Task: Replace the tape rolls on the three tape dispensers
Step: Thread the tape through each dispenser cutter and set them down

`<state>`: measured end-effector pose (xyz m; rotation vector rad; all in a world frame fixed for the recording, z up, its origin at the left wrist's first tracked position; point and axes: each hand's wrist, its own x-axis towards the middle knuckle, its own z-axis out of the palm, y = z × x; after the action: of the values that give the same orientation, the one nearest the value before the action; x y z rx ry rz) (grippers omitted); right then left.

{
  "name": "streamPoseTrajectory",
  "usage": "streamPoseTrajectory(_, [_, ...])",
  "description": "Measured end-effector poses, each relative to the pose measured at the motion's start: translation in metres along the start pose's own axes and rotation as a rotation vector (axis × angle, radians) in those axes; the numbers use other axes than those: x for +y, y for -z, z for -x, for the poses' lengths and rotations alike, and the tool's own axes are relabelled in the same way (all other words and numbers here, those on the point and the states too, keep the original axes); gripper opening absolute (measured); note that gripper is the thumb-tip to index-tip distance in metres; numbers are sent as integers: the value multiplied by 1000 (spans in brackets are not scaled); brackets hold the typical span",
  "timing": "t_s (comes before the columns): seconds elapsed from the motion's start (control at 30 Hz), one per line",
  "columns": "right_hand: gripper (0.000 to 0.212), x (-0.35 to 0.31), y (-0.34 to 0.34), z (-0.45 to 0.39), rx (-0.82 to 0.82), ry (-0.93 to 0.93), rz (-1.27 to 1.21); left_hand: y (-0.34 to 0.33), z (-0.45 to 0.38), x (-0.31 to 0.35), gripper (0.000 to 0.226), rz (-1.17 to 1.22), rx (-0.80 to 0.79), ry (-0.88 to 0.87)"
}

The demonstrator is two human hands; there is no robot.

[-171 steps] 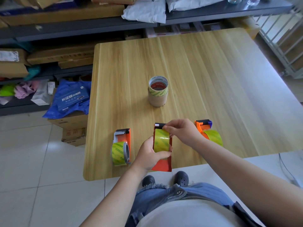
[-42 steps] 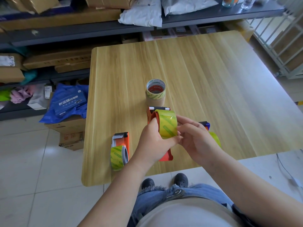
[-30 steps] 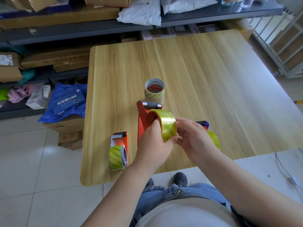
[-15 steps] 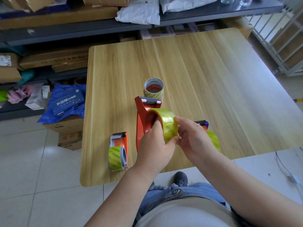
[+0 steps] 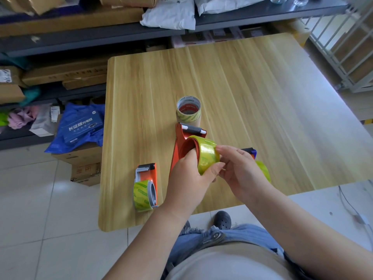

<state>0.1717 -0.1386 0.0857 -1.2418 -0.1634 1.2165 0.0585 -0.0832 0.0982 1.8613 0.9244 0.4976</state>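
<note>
My left hand holds an orange tape dispenser tilted up above the wooden table, its roller end pointing away from me. A yellow-green tape roll sits on the dispenser's hub, with my left thumb against its inner edge. My right hand pinches the roll's near right side. A second dispenser with a tape roll lies at the left near the table's front edge. A third dispenser lies partly hidden behind my right hand.
A stack of tape rolls and a brown cardboard core stands just beyond the held dispenser. Shelves with cardboard boxes and white mailer bags run along the back. A blue bag lies on boxes to the left of the table.
I lifted the middle dispenser off the table and turned it so its orange side faces left. My right hand moved from the dispenser's top to the roll's right side.
</note>
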Motion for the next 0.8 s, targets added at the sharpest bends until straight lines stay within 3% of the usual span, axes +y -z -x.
streamPoseTrajectory(0.1, [11,-2,-3,1,7,-13,12,3,0,-1,27,69,-44,3])
streamPoseTrajectory(0.3, [14,-14,-7,-5,68,-123,25,9,-1,-10,32,511,-146,205])
streamPoseTrajectory(0.43, [18,-16,-2,-8,-38,-148,29,13,-1,-11,20,675,-143,269])
streamPoseTrajectory(0.53, [18,-14,1,-7,-211,-105,65,15,-3,-10,20,720,-107,290])
streamPoseTrajectory(0.6, [23,-9,3,-6,-263,-34,233,15,-6,-10,15,716,-34,316])
streamPoseTrajectory(0.7, [28,-2,1,1,-285,78,449,14,-11,-11,11,699,55,364])
streamPoseTrajectory(0.8, [24,1,-1,5,-223,176,489,14,-14,-12,14,727,52,394])
